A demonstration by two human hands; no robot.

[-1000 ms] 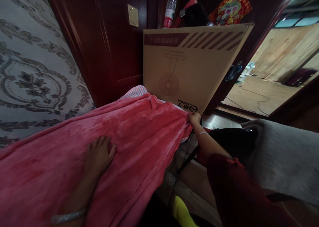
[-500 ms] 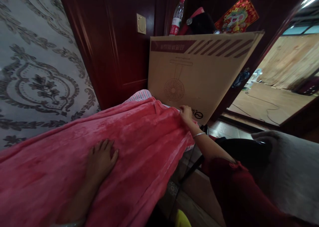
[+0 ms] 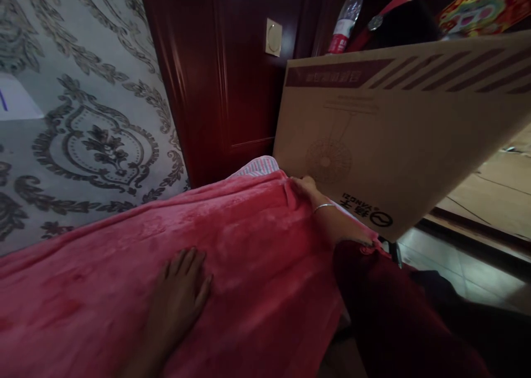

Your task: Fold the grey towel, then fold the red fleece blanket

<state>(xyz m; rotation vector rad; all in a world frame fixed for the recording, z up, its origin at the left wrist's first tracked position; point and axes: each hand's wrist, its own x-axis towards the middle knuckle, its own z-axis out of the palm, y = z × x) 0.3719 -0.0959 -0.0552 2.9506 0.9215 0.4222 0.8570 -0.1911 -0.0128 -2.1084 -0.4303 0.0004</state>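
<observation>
A pink plush blanket (image 3: pixel 249 245) is spread over a long surface in front of me, with a few soft folds near its far end. My left hand (image 3: pixel 182 286) lies flat on it, palm down, fingers stretched and thumb apart. At the blanket's far edge, beside the cardboard box, my right hand (image 3: pixel 306 189) has its fingers curled on the fabric; the fingertips are partly hidden. A striped cloth (image 3: pixel 261 166) shows from under the blanket at the far left corner.
A large cardboard box (image 3: pixel 373 140) stands upright just beyond the far edge. Behind its top are a plastic bottle (image 3: pixel 347 21) and a red festive decoration (image 3: pixel 485 10). Patterned wallpaper (image 3: pixel 103 145) and a dark red wooden panel (image 3: pixel 232 79) border the left side. Tiled floor (image 3: pixel 460 262) lies to the right.
My right hand has moved left along the blanket's far edge toward the corner with the striped cloth. My left hand stays flat on the blanket. The view has shifted closer and turned left.
</observation>
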